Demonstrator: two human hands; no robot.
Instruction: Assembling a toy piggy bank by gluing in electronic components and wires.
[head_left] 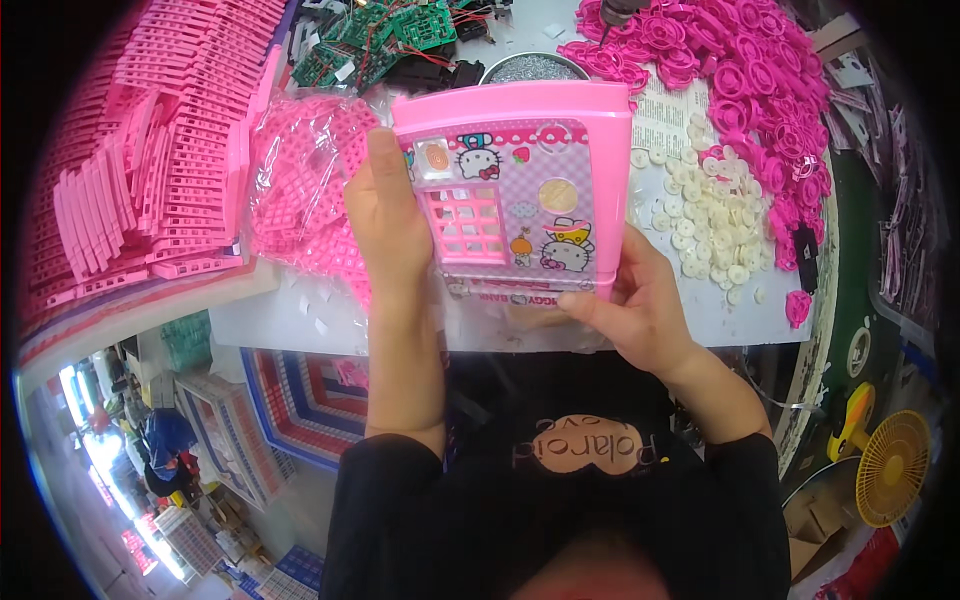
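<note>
A pink plastic toy money box (608, 190) is held up in front of me, over the near side of the table. Its front carries a lilac panel with cartoon cats, a grid of square key openings and a round cutout. My left hand (395, 215) grips the left edge, thumb pointing up and the other fingers mostly hidden. At the lower right corner, my right hand (640, 310) holds the box with the thumb on the front and the fingers behind. Something clear and shiny, like film, shows along the lower edge near that thumb.
Pink keypad grids in a clear bag (305, 190) lie left, beside stacked pink plastic parts (150, 150). Green circuit boards (425, 28) and a round tin of small metal pieces (535, 68) stand behind. To the right are white discs (715, 210), magenta rings (745, 70) and a yellow fan (893, 468).
</note>
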